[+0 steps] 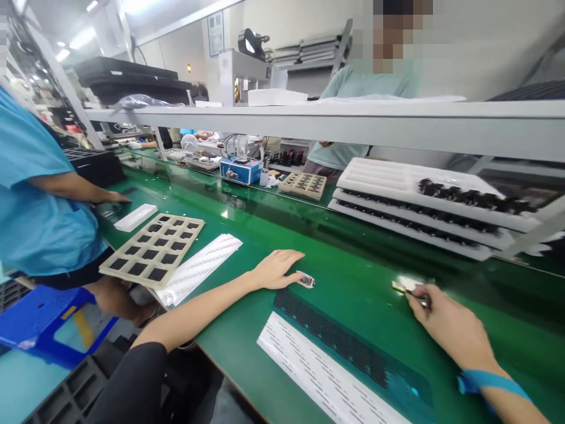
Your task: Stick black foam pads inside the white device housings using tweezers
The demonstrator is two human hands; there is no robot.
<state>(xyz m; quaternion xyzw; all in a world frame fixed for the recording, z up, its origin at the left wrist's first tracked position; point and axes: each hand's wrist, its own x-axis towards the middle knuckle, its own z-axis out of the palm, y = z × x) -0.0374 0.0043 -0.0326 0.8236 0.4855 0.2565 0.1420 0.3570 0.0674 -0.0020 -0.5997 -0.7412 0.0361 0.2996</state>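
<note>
My left hand (pixel 278 269) lies on the green bench top with its fingers stretched out. Its thumb tip meets a small whitish piece with a dark patch (pixel 305 280); whether it presses on it I cannot tell. Further right, my right hand (pixel 454 327) is closed in a pinch around a small dark, shiny object, largely hidden by the fingers. At those fingertips is a small yellow-edged item (pixel 399 287) beside a bright white patch. Between the hands and nearer to me are a teal sheet with rows of black strips (pixel 329 330) and a white label sheet (pixel 318 371).
Left of my arm lie another white label sheet (pixel 207 265), a beige tray of black squares (pixel 132 255) and a white block (pixel 136 217). Foam trays (pixel 410 182) are stacked at the back right under a shelf (pixel 309 121). A co-worker in blue (pixel 39 200) stands left.
</note>
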